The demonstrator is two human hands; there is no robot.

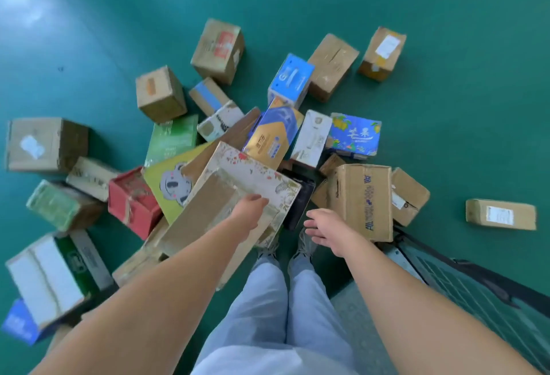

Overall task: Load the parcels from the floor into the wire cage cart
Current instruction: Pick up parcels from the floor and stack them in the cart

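Nearest: pale blue trousers [279,315] and two light shoes [300,248] on the green floor [446,32]. Near right, the dark wire cage cart [482,294], only a corner of its mesh showing; whether anything lies in it cannot be told.

Both bare forearms reach forward. Left hand [248,211] lies on the near edge of a large flat floral-patterned box [247,178], which sits tilted atop the heap; the fingers are hidden past the box edge, so whether they are curled round it cannot be told. Right hand [323,224] is in the air, fingers spread and relaxed, holding nothing, just left of a brown carton with blue lettering [364,202].

Parcels all on the floor, in a loose pile ahead of the feet. Near left: a white-and-green box [53,276], a red box [134,200], a yellow box with a koala picture [172,184]. Middle: a green box [172,139], a blue-and-gold box [272,136], a blue box with fruit print [354,133]. Well apart at right, a small flat brown parcel [501,214] with a white label.

Far: plain brown cartons, one at far left of the group [218,50], one at far right [382,53], and a bright blue box [291,78] between them. Frame is motion-blurred.
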